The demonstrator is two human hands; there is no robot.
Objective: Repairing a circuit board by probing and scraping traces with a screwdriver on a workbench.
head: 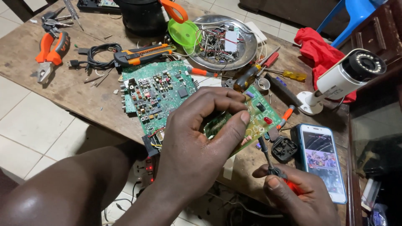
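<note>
Left hand [197, 138] has its grip clamped on a small green circuit board [255, 115], thumb and fingers pinching it tilted above the tabletop's [83, 94] near edge. Right hand [299, 196] is closed around a red-handled soldering iron [268, 157], tip up against the board's underside. Just behind lies a larger green circuit board [157, 92] flat on the wood. A phone [322, 161] with its screen lit sits by the right edge, a black plug casing [284, 149] beside it, and a white security camera [343, 77] further back.
</note>
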